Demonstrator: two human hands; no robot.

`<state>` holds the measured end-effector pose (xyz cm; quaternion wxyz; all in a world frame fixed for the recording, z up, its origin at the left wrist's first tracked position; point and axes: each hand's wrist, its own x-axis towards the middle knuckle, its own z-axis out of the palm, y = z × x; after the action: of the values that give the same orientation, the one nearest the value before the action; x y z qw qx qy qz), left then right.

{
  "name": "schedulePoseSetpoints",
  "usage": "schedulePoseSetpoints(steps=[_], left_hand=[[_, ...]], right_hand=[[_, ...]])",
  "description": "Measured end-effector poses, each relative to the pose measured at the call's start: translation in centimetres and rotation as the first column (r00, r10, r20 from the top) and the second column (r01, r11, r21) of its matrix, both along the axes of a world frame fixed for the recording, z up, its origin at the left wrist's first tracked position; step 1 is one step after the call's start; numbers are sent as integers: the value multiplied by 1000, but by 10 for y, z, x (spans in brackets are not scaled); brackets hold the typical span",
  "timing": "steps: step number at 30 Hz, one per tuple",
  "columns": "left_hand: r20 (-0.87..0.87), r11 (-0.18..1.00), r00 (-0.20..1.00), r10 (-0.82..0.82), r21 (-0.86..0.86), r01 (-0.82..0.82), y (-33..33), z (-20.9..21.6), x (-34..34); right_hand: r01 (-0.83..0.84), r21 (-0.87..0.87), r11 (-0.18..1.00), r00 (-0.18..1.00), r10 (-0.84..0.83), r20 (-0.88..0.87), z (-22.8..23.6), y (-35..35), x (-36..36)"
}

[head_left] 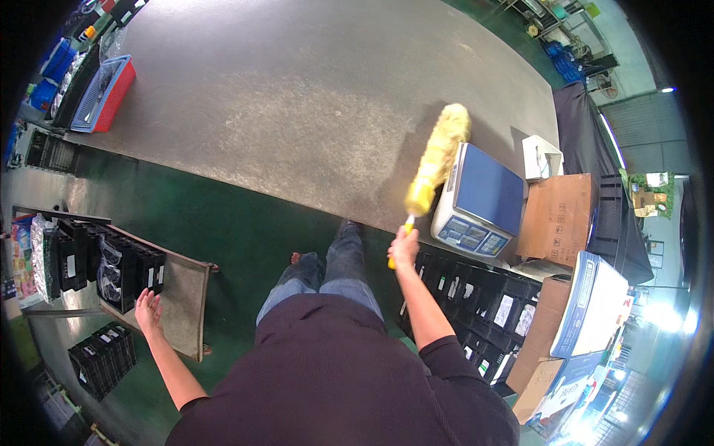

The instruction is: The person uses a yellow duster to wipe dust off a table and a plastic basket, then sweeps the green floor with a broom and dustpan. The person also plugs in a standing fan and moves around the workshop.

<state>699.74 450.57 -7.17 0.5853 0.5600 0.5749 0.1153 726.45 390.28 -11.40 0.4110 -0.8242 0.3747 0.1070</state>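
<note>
1. a yellow duster (439, 156) is gripped by its yellow handle in the right hand (403, 245), the fingers being clenched around the handle's lower end.
2. the fluffy head of the duster is held up and away from that hand, over the near edge of a large grey table (297, 97), and it is seen just beside the left edge of a weighing scale (480, 201).
3. the scale, with a blue platform and a keypad front, is set just beyond and to the outer side of the right hand, at the table's edge.
4. a brown cardboard box (558, 219) is placed further out past the scale, and a small white box (541, 157) is seen beyond it.
5. black trays of small parts (483, 305) are stacked below and outward of the right forearm.
6. the left hand (149, 308) is held open with the fingers spread, nothing being grasped; it is seen over the edge of a low brown board (186, 297).
7. more black trays (111, 264) are laid on that board just beyond the left hand, well apart from the duster.
8. a red and blue basket (108, 93) is set at the far left end of the table.
</note>
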Motion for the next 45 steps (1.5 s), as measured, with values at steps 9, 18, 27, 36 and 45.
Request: schedulePoseSetpoints(steps=[9, 18, 27, 36, 45], left_hand=[[222, 958, 939, -261, 180, 224, -51, 68, 148], [287, 965, 945, -156, 250, 83, 35, 99, 177], [350, 945, 887, -300, 236, 227, 122, 71, 348], [63, 986, 995, 74, 144, -82, 256, 42, 265], [117, 987, 981, 157, 10, -160, 424, 6, 414]], right_hand=[[-990, -52, 129, 119, 981, 154, -4, 172, -65], [-95, 169, 981, 930, 27, 366, 9, 113, 129], [-967, -211, -143, -173, 977, 128, -21, 330, 115], [-326, -521, 789, 804, 522, 286, 6, 305, 357], [-903, -392, -174, -119, 980, -159, 14, 415, 255]])
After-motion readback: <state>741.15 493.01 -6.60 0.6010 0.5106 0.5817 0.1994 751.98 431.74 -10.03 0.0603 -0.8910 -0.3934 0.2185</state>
